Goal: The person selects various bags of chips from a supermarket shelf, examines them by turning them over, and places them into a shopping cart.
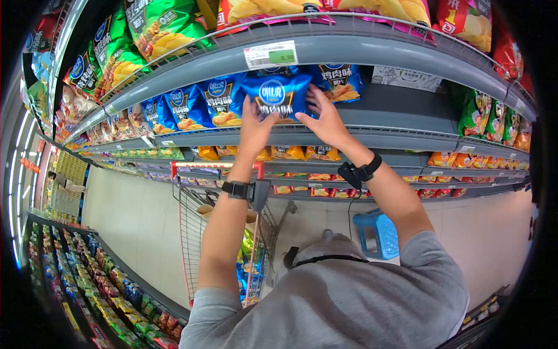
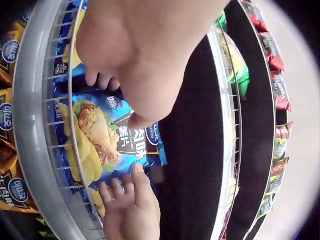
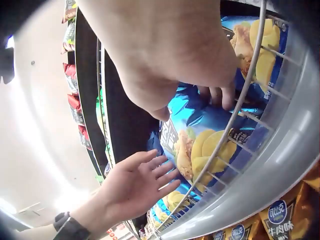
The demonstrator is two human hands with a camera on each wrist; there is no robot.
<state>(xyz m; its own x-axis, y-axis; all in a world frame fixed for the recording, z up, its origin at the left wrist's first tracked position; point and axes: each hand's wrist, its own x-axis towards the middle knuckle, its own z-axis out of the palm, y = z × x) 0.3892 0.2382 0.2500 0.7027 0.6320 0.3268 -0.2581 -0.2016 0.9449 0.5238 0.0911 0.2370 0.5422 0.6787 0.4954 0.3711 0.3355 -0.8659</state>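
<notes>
A blue bag of chips stands on the shelf behind the low wire rail, between my two hands. My left hand is at its left side, the thumb toward the front. On the right side is my right hand, thumb also toward the front. In the left wrist view the right hand shows its palm, fingers fairly straight at the bag's edge. The right wrist view shows the left hand with extended fingers close to the bag. More blue chip bags stand to its left, and another is at its right.
The wire rail runs along the shelf front. Green chip bags stand farther right, and orange bags line the shelf below. A shopping cart is at left, a blue step stool on the floor at right.
</notes>
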